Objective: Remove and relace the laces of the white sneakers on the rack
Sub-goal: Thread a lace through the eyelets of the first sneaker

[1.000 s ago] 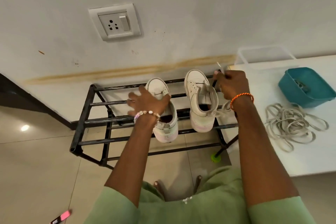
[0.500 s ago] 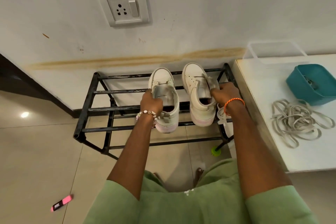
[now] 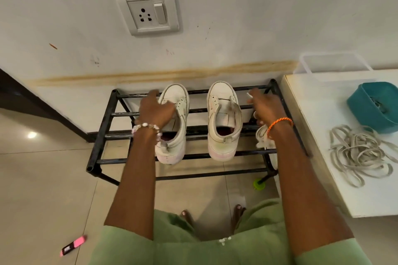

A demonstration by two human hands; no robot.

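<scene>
Head view: black rack (image 3: pixel 103 135) on tiled floor (image 3: pixel 43 178) against wall (image 3: pixel 237 17).

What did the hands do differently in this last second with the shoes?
The left hand left the left sneaker's collar and now rests spread, fingers out, over its tongue. The right hand came off the right sneaker and moved right, holding a lace that hangs below the wrist. Both sneakers and the rack kept their places.
</scene>
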